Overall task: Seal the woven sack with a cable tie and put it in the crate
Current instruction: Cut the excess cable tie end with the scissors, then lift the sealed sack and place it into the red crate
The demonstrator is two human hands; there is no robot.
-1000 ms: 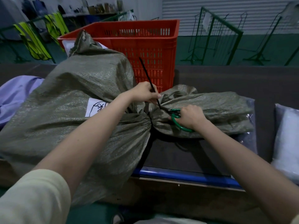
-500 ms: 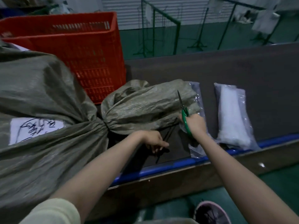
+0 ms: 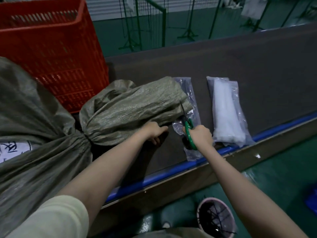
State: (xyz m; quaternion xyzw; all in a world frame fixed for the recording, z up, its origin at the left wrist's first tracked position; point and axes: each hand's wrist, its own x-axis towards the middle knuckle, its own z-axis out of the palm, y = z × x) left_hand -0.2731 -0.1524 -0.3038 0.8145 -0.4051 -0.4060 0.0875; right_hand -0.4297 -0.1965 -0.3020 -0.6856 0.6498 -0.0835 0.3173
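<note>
Right hand (image 3: 200, 134): grip closed on scissors (image 3: 188, 127), lowering them to the tabletop (image 3: 240, 62).
Left hand (image 3: 154, 132): loosely curled, whether empty I cannot tell.
Sack (image 3: 51, 134): neck cinched, ready for crate (image 3: 51, 48).

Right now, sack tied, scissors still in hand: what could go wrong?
1. The right hand holds the green scissors with blades pointing at the sack's flap and clear plastic bag; a slip could snag either.
2. The sack overhangs the table's blue edge and might slide off before reaching the red crate.
</note>
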